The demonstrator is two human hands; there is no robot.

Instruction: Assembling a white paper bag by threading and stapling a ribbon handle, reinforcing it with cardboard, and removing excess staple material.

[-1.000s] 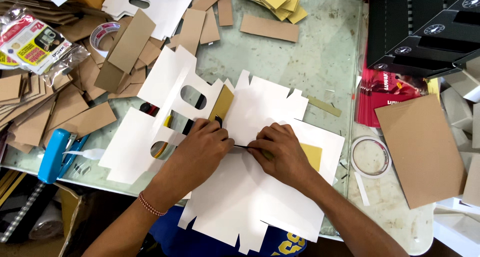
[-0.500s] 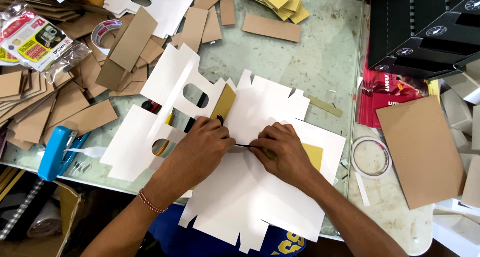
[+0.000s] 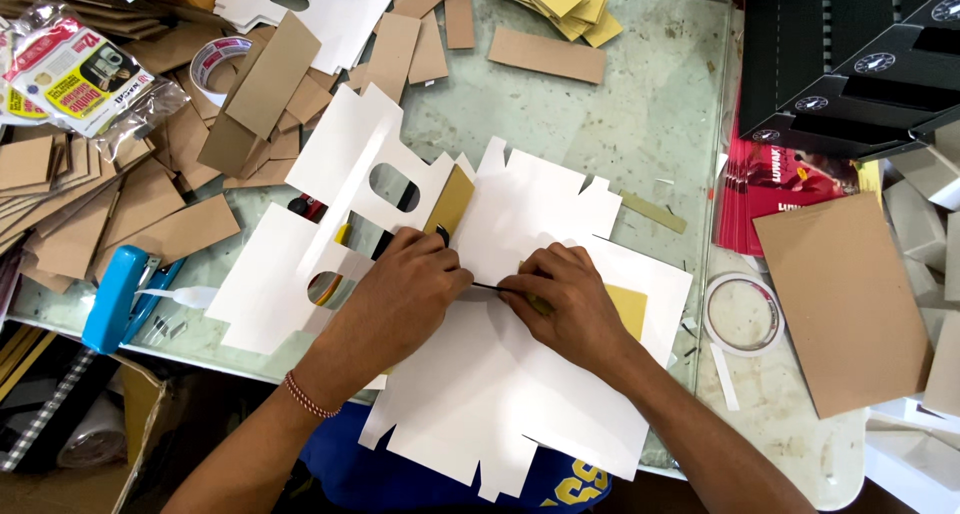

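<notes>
White die-cut card sheet (image 3: 500, 394) lies flat on the surface's (image 3: 640, 124) near edge. Both hands press on it: the left hand (image 3: 405, 289) and right hand (image 3: 565, 304) pinch a thin dark strip (image 3: 487, 287) between them. Farther off lie brown cardboard pieces (image 3: 545, 54).

Glass-topped table (image 3: 640, 124): white die-cut sheets (image 3: 520, 374), cardboard strips (image 3: 545, 54), probably.

Pale green glass-topped worktable (image 3: 640, 124) under even light, dark floor beneath near edge, black boxes (image 3: 850, 64) stacked at right
</notes>
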